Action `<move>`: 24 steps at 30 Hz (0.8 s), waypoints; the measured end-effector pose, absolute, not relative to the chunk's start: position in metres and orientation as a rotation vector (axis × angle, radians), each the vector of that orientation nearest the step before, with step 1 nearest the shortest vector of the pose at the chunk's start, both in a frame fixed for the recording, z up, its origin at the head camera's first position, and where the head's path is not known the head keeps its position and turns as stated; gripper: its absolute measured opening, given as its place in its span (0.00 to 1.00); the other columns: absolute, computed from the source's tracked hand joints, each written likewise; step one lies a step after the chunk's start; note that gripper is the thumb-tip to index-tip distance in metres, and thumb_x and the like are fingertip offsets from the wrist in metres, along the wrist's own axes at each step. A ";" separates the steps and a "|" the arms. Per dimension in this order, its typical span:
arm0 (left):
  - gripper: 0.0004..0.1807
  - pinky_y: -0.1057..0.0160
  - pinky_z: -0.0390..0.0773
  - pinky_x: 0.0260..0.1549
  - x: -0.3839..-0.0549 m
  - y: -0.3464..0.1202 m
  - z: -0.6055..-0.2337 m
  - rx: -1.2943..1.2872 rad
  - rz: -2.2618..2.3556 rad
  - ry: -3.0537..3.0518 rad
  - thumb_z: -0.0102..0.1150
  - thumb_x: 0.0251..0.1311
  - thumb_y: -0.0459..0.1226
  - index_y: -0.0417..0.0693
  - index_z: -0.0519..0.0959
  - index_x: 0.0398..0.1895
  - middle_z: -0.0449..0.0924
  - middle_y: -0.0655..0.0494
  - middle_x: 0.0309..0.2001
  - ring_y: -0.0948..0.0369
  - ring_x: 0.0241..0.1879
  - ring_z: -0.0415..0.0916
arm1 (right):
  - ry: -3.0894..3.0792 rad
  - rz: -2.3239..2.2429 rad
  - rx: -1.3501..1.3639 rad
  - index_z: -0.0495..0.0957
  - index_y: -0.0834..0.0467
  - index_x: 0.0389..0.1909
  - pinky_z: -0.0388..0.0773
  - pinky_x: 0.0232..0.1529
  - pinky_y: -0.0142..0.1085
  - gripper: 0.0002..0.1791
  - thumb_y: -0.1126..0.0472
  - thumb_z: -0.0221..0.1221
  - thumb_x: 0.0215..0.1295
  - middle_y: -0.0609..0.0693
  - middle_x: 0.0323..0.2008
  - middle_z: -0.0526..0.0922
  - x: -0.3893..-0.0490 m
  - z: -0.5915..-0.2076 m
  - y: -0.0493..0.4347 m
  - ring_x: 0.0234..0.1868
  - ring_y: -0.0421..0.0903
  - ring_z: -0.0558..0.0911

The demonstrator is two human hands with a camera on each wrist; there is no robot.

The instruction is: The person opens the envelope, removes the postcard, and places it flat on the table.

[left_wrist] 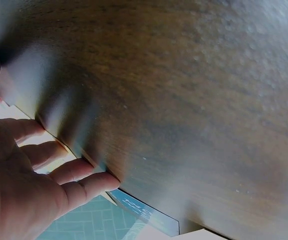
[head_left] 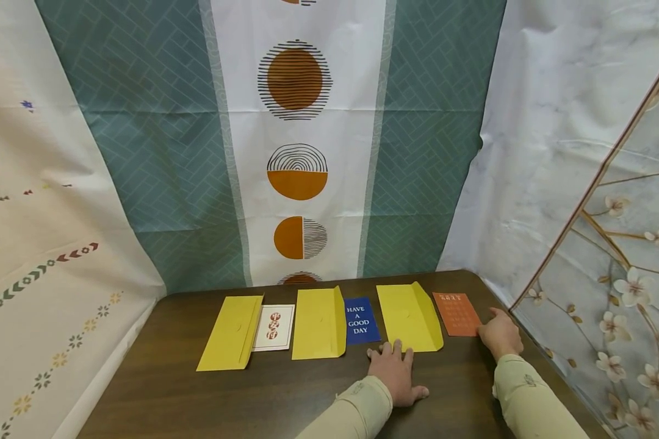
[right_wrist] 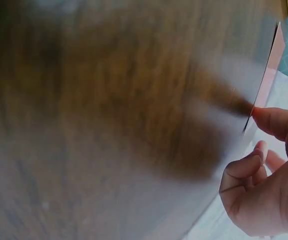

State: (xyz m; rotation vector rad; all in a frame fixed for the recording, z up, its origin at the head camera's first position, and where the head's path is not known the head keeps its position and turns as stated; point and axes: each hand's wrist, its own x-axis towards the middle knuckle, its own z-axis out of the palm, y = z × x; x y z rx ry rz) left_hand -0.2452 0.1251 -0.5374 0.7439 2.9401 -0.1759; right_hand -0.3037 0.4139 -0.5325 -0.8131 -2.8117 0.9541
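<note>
My right hand (head_left: 501, 335) is at the lower right corner of an orange card (head_left: 457, 314) with pale print, which lies flat. In the right wrist view one digit (right_wrist: 274, 121) reaches straight to the card's edge (right_wrist: 270, 75), while other fingers curl apart from it. With fingers spread, my left hand (head_left: 396, 373) rests on the table, fingertips right at the lower edge of the right yellow envelope (head_left: 407, 317). Left of that envelope is a blue card (head_left: 361, 320) reading "HAVE A GOOD DAY"; the left wrist view shows the blue card (left_wrist: 146, 210) beyond the fingers.
Farther left on the dark wooden table (head_left: 263, 399) lie a middle yellow envelope (head_left: 316, 323), a white card (head_left: 273, 328) with red characters, and a left yellow envelope (head_left: 230, 334). Patterned cloths (head_left: 302, 128) hang behind the table and at both sides.
</note>
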 end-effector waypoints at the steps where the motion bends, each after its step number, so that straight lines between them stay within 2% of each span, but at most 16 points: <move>1: 0.46 0.42 0.75 0.69 -0.245 0.124 -0.537 0.746 -0.171 2.938 0.46 0.63 0.79 0.76 0.65 0.81 0.63 0.65 0.82 0.56 0.78 0.65 | -2.812 0.954 -0.812 0.60 0.60 0.81 0.77 0.46 0.64 0.40 0.59 0.57 0.69 0.77 0.71 0.69 -0.304 -0.532 0.413 0.60 0.80 0.76; 9: 0.46 0.42 0.75 0.69 -0.241 0.122 -0.532 0.759 -0.142 2.936 0.47 0.63 0.79 0.75 0.65 0.81 0.64 0.64 0.82 0.55 0.78 0.65 | -2.820 0.937 -0.800 0.61 0.61 0.80 0.77 0.47 0.63 0.38 0.61 0.54 0.69 0.78 0.70 0.70 -0.303 -0.530 0.409 0.60 0.80 0.77; 13: 0.46 0.41 0.75 0.69 -0.246 0.123 -0.536 0.768 -0.125 2.929 0.47 0.64 0.79 0.74 0.65 0.81 0.64 0.63 0.82 0.54 0.78 0.66 | -2.833 0.949 -0.767 0.60 0.61 0.81 0.78 0.47 0.64 0.38 0.58 0.55 0.71 0.77 0.69 0.71 -0.302 -0.531 0.412 0.61 0.80 0.76; 16: 0.47 0.40 0.75 0.69 -0.251 0.123 -0.540 0.768 -0.091 2.921 0.48 0.63 0.79 0.74 0.64 0.82 0.63 0.63 0.82 0.54 0.77 0.66 | -2.815 0.988 -0.751 0.59 0.62 0.81 0.76 0.54 0.67 0.39 0.51 0.56 0.74 0.76 0.71 0.69 -0.301 -0.531 0.416 0.66 0.80 0.72; 20: 0.47 0.43 0.77 0.68 -0.255 0.120 -0.546 0.811 -0.025 2.939 0.50 0.62 0.78 0.75 0.62 0.82 0.61 0.66 0.83 0.54 0.76 0.67 | -2.775 1.056 -0.708 0.58 0.68 0.80 0.67 0.69 0.70 0.42 0.46 0.55 0.76 0.77 0.75 0.63 -0.301 -0.532 0.419 0.72 0.81 0.64; 24: 0.45 0.48 0.78 0.66 -0.252 0.097 -0.531 1.008 0.016 2.981 0.50 0.67 0.75 0.70 0.64 0.82 0.63 0.64 0.83 0.55 0.73 0.71 | -2.792 1.064 -0.658 0.57 0.72 0.80 0.64 0.73 0.69 0.44 0.45 0.55 0.77 0.78 0.76 0.61 -0.300 -0.533 0.423 0.73 0.81 0.62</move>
